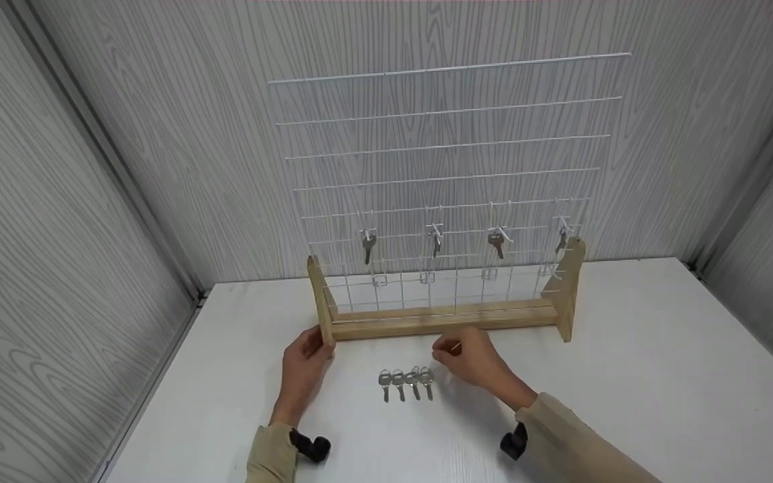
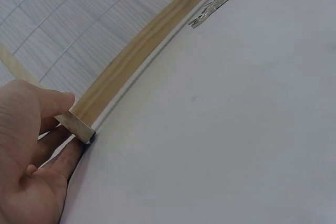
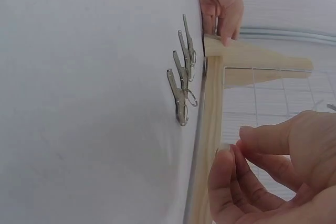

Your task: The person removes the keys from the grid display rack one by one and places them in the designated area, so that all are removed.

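In the head view my left hand (image 1: 304, 365) grips the front foot of the left wooden side piece (image 1: 323, 302) of a wire grid rack. The left wrist view shows the thumb on one face of the wood and fingers on the other. My right hand (image 1: 474, 359) hovers just in front of the wooden base bar (image 1: 440, 325), its fingers loosely bent. Nothing shows between its thumb and fingertips (image 3: 224, 153). Several silver keys (image 1: 406, 384) with small rings lie in a row on the table, left of the right hand and apart from it.
White wire grid (image 1: 450, 144) rises from the wooden stand. Several keys hang from its hooks, such as a key (image 1: 369, 248) at the left and a brownish key (image 1: 496, 243). Lower hooks (image 1: 489, 274) show no keys. The right side piece (image 1: 566, 288) stands on the white table (image 1: 661, 376).
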